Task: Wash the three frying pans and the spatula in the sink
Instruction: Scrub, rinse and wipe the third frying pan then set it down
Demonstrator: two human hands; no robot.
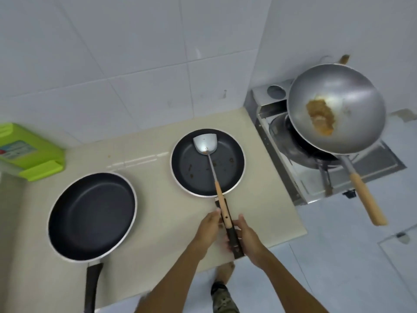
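Open counter (158,213) between both pans – green box (29,152) far left.

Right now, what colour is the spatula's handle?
Light wood-tan, on the spatula lying in the middle pan, seen in the head view.

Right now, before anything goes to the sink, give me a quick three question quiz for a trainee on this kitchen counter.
1. True or false: the spatula lies in the middle pan.
2. Which pan holds the big brown food lump? A) left pan B) middle pan C) wok
3. Fill in: the left hand and right hand flank the middle pan's ____.

Key: 1 true. 2 C; the wok sits on the stove. 3 handle.
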